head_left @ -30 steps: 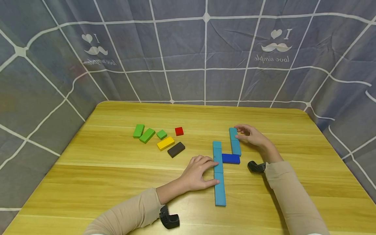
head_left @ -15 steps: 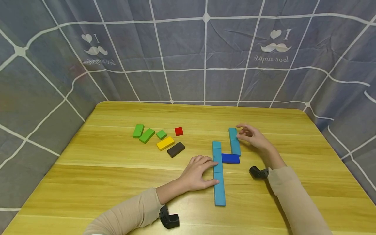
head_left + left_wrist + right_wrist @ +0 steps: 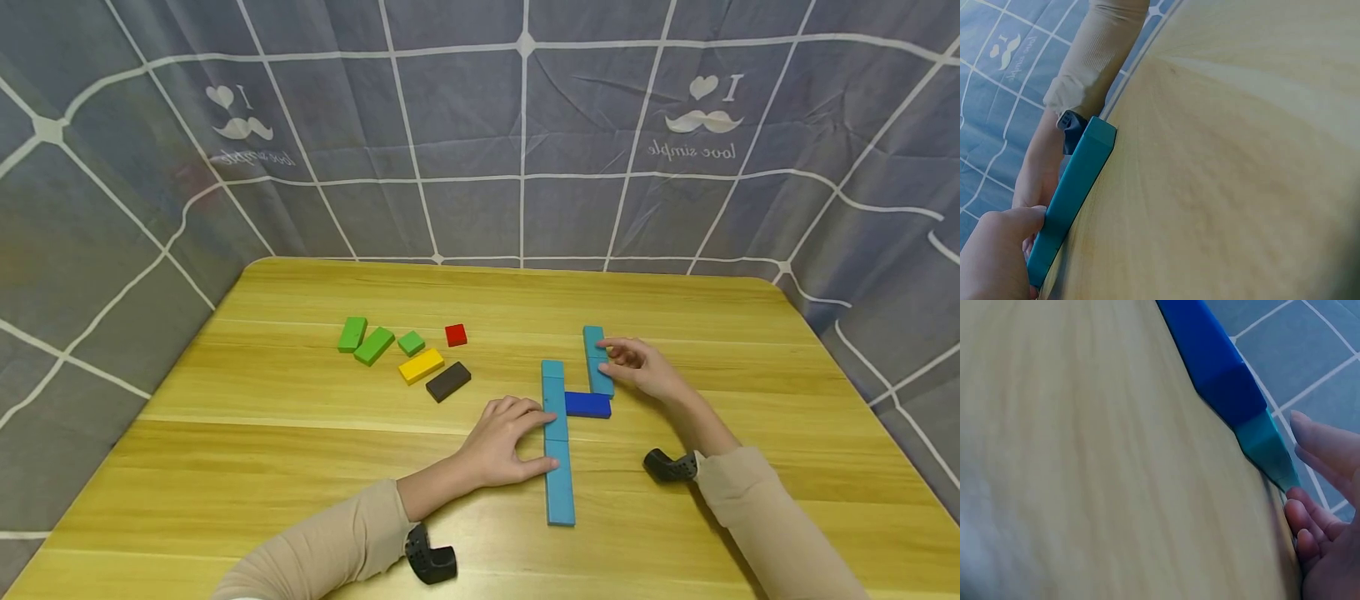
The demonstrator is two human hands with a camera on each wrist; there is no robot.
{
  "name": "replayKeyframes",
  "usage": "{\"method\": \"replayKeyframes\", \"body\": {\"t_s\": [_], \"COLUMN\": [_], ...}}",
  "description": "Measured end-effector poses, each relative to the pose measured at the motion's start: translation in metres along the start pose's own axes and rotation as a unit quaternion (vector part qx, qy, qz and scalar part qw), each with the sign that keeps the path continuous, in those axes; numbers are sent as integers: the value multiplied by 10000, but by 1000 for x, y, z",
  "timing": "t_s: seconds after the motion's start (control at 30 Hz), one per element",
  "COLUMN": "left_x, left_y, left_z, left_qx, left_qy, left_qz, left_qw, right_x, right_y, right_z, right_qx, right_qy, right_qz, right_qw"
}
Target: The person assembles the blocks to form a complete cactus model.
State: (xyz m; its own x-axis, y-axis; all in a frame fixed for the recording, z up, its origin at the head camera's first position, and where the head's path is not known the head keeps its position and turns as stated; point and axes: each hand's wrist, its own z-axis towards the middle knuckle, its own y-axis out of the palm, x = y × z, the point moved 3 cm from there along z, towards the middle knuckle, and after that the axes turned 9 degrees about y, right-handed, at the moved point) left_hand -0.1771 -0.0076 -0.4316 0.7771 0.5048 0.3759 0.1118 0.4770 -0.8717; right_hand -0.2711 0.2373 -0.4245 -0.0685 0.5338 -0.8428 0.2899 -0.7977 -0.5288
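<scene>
In the head view, a long column of light blue blocks (image 3: 558,483) lies on the table. A dark blue block (image 3: 588,405) joins it to a shorter light blue column (image 3: 601,379) on the right. My left hand (image 3: 501,442) rests from the left on the long column, its thumb and fingertips spread on the blocks. The thumb (image 3: 1019,222) meets the block's edge in the left wrist view. Beside the short column, my right hand (image 3: 647,367) has its thumb and index fingertip at the blocks' right side, the other fingers loosely bent.
Left of the columns lie a black block (image 3: 448,382), a yellow block (image 3: 422,366), a small red block (image 3: 456,335), a small green block (image 3: 411,342) and two longer green blocks (image 3: 374,346). A grey checked curtain (image 3: 480,133) hangs behind the wooden table (image 3: 300,467).
My right hand has slid nearer to me along the short column, from its far block toward the near one. The left hand and the blocks stay in place.
</scene>
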Motion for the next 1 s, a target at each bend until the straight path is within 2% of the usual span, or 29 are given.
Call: {"method": "replayKeyframes", "body": {"t_s": [0.3, 0.47, 0.67, 0.8, 0.93, 1.0], "left_x": [0, 0, -5, -20, -46, -60], "left_y": [-1, -1, -8, -22, -40, -50], "left_z": [0, 0, 0, -1, -7, -11], "left_qx": [1, 26, 535, 891, 1077, 1099], "left_qy": [-21, -26, -18, 116, 65, -9], "left_qz": [14, -61, -700, -610, -396, -376], "left_qw": [10000, 10000, 9961, 9941, 9934, 9932], "right_x": [-32, -35, -33, -18, -2, -1], "right_y": [3, 3, 3, 2, 1, 0], "right_z": [-16, -17, -16, -9, -2, -2], "right_qx": [-63, -62, -18, -14, 16, 11], "right_qy": [25, 29, -11, -97, -40, -48], "right_qz": [-171, -156, -281, -313, -293, -297], "right_qw": [9998, 9999, 9996, 9995, 9996, 9995]}}
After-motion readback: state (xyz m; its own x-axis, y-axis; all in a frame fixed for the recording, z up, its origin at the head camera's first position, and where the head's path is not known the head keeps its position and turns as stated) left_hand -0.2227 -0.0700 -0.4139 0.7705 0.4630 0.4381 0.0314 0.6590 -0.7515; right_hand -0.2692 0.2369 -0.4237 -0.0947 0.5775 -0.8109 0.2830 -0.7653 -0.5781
